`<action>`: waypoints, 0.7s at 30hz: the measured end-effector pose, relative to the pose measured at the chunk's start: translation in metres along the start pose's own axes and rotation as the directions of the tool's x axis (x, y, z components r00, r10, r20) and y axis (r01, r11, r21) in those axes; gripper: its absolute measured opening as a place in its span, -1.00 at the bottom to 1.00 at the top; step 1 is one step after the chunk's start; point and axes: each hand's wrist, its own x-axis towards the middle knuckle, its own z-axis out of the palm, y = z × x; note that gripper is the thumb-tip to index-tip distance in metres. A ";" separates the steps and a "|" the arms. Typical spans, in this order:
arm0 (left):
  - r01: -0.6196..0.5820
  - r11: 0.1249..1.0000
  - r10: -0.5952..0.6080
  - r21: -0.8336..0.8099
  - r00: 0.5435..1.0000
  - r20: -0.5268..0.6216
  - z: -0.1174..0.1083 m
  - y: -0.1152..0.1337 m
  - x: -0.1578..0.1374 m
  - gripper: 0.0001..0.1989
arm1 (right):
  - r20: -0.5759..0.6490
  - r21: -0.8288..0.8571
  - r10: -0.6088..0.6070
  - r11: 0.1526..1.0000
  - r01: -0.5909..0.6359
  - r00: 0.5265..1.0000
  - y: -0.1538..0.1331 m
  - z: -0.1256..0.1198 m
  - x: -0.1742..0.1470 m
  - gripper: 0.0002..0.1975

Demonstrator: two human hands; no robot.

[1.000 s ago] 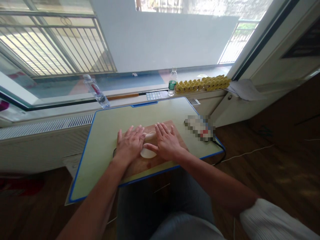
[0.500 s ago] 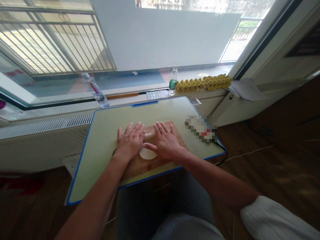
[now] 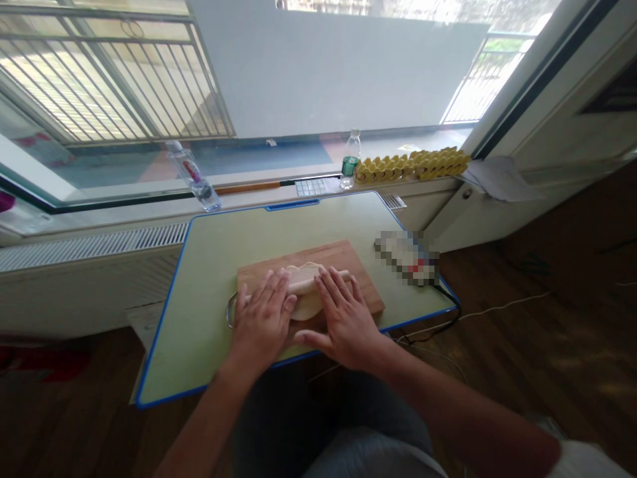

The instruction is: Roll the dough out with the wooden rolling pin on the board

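Note:
A rolling pin lies across a flat round of pale dough on a wooden cutting board. Dough shows on both the far and near sides of the pin. My left hand rests with straight fingers on the pin's left part. On the right part lie the fingers of my right hand, its thumb stretched out toward the left. Both hands are open, pressing from above rather than wrapped round the pin. They cover much of its two ends.
The board is on a small pale-green table with a blue edge. A pixelated object with a black cable lies at the table's right. Along the windowsill stand a tilted bottle, another bottle and yellow egg trays.
Both hands have drawn the rolling pin nearer to me, from the board's far part to across the dough. More of the board's far side now shows.

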 end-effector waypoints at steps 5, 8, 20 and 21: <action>0.115 0.992 -0.120 0.050 0.984 0.130 -0.008 -0.022 0.090 -0.39 | 0.028 -0.026 0.093 0.995 -0.092 0.995 0.016 -0.005 0.100 0.00; 0.146 0.987 -0.156 0.065 0.969 0.192 -0.011 -0.031 0.120 -0.37 | 0.078 -0.009 0.152 0.988 -0.152 0.985 0.019 -0.009 0.136 0.03; -0.055 0.998 0.054 -0.024 0.998 -0.039 0.003 0.013 -0.025 -0.40 | 0.003 0.009 0.015 1.000 -0.015 1.000 0.000 -0.009 -0.023 0.07; -0.049 0.998 0.048 -0.028 0.999 -0.026 0.003 0.011 -0.020 -0.40 | 0.003 0.008 0.024 1.000 -0.024 1.000 0.001 -0.008 -0.020 0.05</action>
